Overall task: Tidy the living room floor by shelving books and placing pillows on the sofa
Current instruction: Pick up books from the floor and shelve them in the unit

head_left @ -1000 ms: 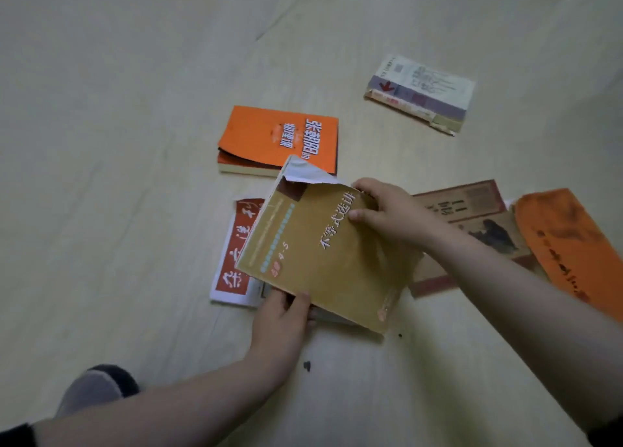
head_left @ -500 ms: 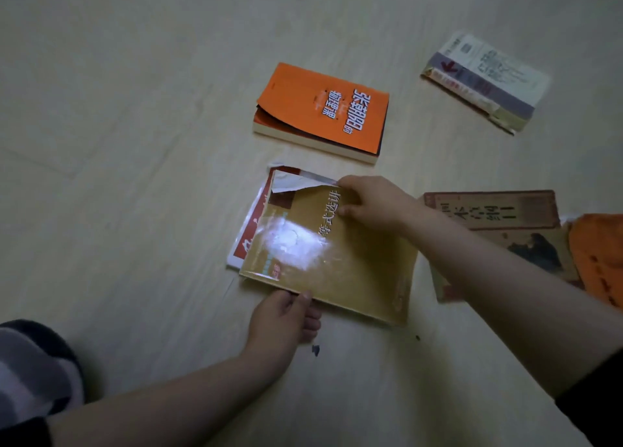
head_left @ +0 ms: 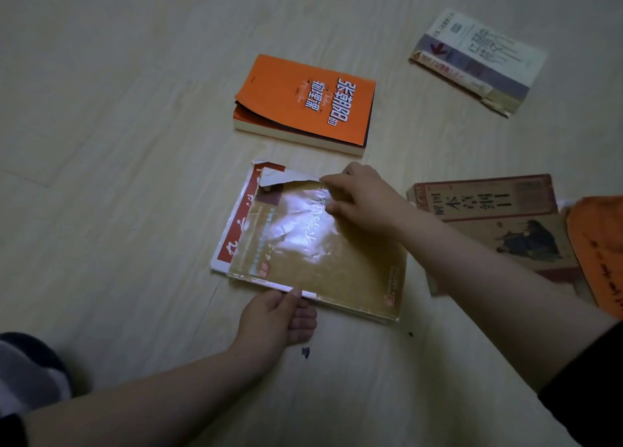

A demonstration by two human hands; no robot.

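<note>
A: So, how far along with the tidying?

B: Barely started, judging by the floor (head_left: pixel 101 143). Shows at least five books lying loose there, none shelved. No shelf, sofa or pillow anywhere in view, so nearly everything left to do.

A: And holding what right now?

B: Holding a yellow book (head_left: pixel 323 254) with both hands. Pinching its near edge with the left hand (head_left: pixel 273 318), thumb on top of the cover and fingers curled underneath. Gripping its far edge with the right hand (head_left: pixel 364 200), fingers curled over beside a torn, folded-back corner and thumb pressed on the cover.

A: Lifted clear yet?

B: Hard to tell. Seems to lie on or just above a red-and-white book (head_left: pixel 236 231), covering most of it, squarely between the two grips.

A: And round about?

B: Just beyond, an orange book (head_left: pixel 303 106) with a curling cover. Further off to the right, a white-and-grey book (head_left: pixel 478 59). Under the right forearm, a brown book (head_left: pixel 488 204), overlapped by another orange cover (head_left: pixel 596 251) at the frame's edge. At bottom left, a striped sock (head_left: pixel 27 372)
</note>
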